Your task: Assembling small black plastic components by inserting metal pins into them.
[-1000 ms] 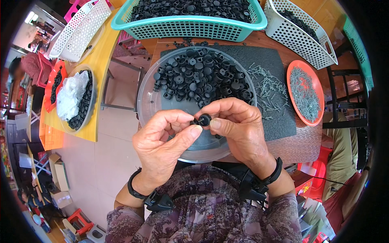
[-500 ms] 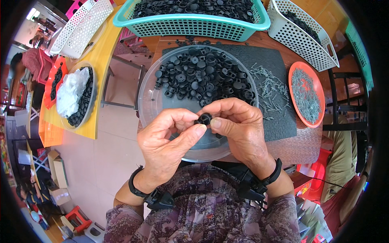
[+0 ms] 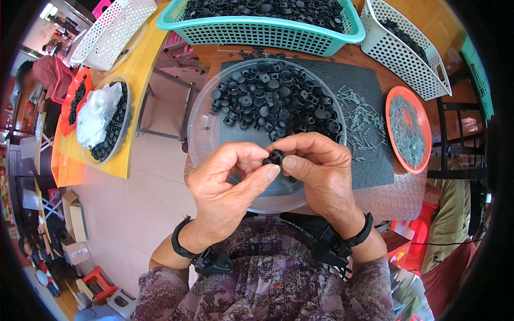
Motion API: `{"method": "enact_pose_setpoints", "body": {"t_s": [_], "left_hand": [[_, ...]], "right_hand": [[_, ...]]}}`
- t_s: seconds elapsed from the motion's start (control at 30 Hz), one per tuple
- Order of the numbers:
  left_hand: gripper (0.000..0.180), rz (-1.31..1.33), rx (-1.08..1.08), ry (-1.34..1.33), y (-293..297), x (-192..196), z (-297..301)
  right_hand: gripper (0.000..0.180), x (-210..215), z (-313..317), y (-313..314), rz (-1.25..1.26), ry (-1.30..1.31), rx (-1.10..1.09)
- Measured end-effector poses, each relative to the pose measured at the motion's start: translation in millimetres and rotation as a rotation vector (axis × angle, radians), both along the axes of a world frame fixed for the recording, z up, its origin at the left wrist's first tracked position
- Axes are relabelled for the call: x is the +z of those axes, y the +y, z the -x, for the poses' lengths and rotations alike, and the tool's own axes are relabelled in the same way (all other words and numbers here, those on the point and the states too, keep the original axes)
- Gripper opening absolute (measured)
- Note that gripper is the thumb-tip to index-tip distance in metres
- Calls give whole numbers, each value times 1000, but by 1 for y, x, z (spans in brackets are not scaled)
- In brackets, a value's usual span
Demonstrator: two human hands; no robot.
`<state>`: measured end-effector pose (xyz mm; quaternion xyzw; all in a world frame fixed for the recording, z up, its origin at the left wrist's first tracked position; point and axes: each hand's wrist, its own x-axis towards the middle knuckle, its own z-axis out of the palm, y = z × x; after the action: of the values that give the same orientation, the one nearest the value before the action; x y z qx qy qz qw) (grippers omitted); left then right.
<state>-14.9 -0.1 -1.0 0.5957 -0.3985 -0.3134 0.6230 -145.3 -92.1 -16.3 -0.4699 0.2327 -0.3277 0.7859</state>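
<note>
Between the fingertips of both hands is a small round black plastic part [image 3: 275, 157]. My left hand [image 3: 227, 184] pinches it from the left with thumb and forefinger. From the right, my right hand [image 3: 321, 174] grips the same part with thumb and fingertips. Both hands are over the near side of a clear round plastic tub [image 3: 201, 115]. Many loose black plastic parts [image 3: 273, 99] are heaped in the tub's far and right portion. The fingers partly cover the held part, so its finer shape cannot be made out.
Grey screws [image 3: 361, 123] lie on a dark mat [image 3: 369, 174] right of the tub; more fill an orange plate [image 3: 392, 134]. Behind stands a teal basket [image 3: 267, 32] of black parts, beside a white basket [image 3: 399, 59]. A yellow table [image 3: 136, 91] at left holds another tub [image 3: 126, 120].
The whole view has shifted slightly, with tub and baskets a little farther right. Both hands keep their pinch on the black part, which looks slightly turned.
</note>
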Motion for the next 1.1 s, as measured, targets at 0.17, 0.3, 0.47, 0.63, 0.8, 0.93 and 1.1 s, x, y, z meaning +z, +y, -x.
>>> {"method": "enact_pose_setpoints", "body": {"t_s": [0.17, 0.3, 0.47, 0.63, 0.8, 0.93, 1.1], "left_hand": [[19, -30, -23, -14, -2, 2, 0], [29, -30, -60, 99, -2, 3, -2], [34, -45, -94, 73, -2, 0, -4], [31, -93, -85, 41, -3, 3, -4], [29, -89, -83, 54, -3, 2, -6], [28, -108, -86, 63, -4, 4, -7], [29, -83, -106, 50, -4, 0, -9]], "right_hand": [[23, 1, 0, 1, -59, 4, -42], [23, 0, -1, 2, -16, 33, -33], [23, -2, -2, 2, 187, 53, -75], [19, 2, -2, 4, 6, 76, -91], [17, 2, -1, 2, 25, 78, -76], [15, 0, -2, 2, 64, 105, -96], [15, 3, -2, -1, 124, 113, -88]]}}
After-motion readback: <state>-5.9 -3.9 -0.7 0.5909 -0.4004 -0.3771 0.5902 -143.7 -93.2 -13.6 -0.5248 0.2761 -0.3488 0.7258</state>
